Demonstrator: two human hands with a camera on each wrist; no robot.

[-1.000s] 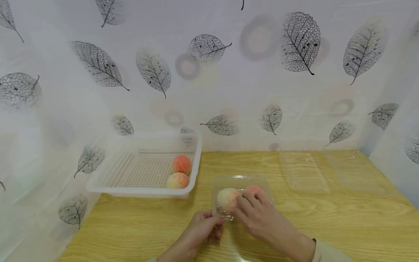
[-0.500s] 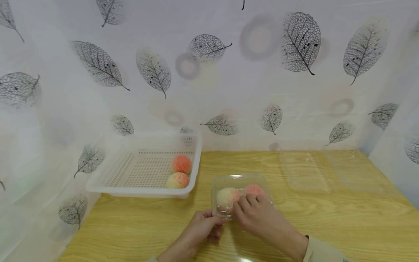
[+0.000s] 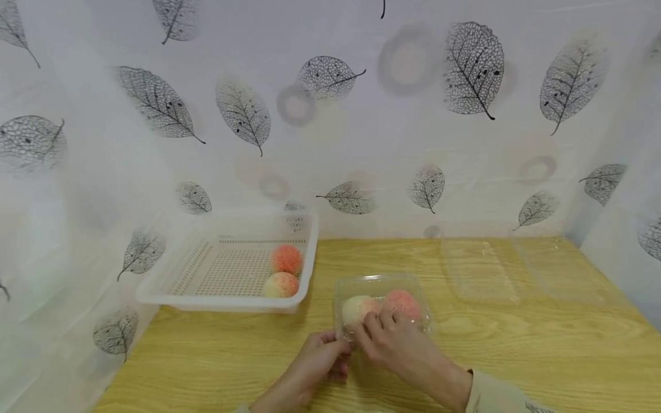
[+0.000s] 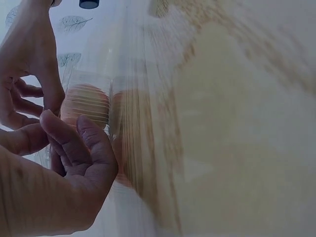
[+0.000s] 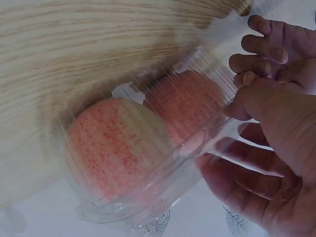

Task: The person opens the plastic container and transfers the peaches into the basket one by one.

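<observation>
A clear plastic clamshell box [image 3: 377,278] sits on the table with two pink-and-cream peaches inside. The cream-sided peach [image 3: 355,310] lies on the left, the pinker peach [image 3: 404,304] on the right; ridged clear plastic covers both in the right wrist view. My left hand [image 3: 321,357] pinches the near left corner of the box between thumb and fingers. Beside it, my right hand [image 3: 400,347] grips the near edge, fingers bent over the front of the lid. Both thumbs come close together at that corner in the left wrist view [image 4: 69,158].
To the left stands a white perforated basket [image 3: 217,300] holding a red peach [image 3: 286,260] and a paler peach [image 3: 280,285]. Two clear plastic containers, one left [image 3: 480,269] and one right [image 3: 560,267], lie at the back right. A leaf-print curtain [image 3: 372,143] hangs behind the table.
My right hand has slid left and toward me along the near edge of the box, uncovering more of the right peach. The left hand has stayed at its corner.
</observation>
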